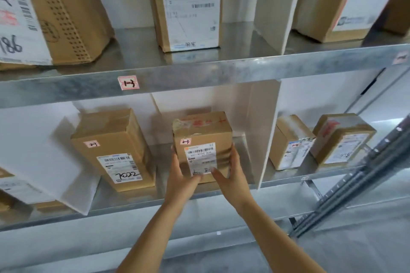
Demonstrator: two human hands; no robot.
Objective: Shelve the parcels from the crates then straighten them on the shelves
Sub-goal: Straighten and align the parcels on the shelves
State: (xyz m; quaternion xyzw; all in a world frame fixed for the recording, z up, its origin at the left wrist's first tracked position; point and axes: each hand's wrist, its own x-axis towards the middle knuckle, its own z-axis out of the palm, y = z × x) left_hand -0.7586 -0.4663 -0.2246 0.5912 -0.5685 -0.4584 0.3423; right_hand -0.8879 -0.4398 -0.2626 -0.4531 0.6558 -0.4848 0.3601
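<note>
A brown cardboard parcel (204, 139) with a white barcode label and red writing on top stands upright on the lower metal shelf (137, 201). My left hand (180, 176) holds its lower left side, thumb on the front. My right hand (230, 173) holds its lower right side, with the fingers along the side face. To its left, a taller parcel (113, 148) marked "7022" stands on the same shelf.
White dividers (264, 135) split the shelves into bays. Two small parcels (290, 142) (341, 139) stand in the right bay. The upper shelf (199, 71) carries several larger boxes. A perforated metal upright (355, 186) slants at the right. A tilted white board (55, 162) leans at the left.
</note>
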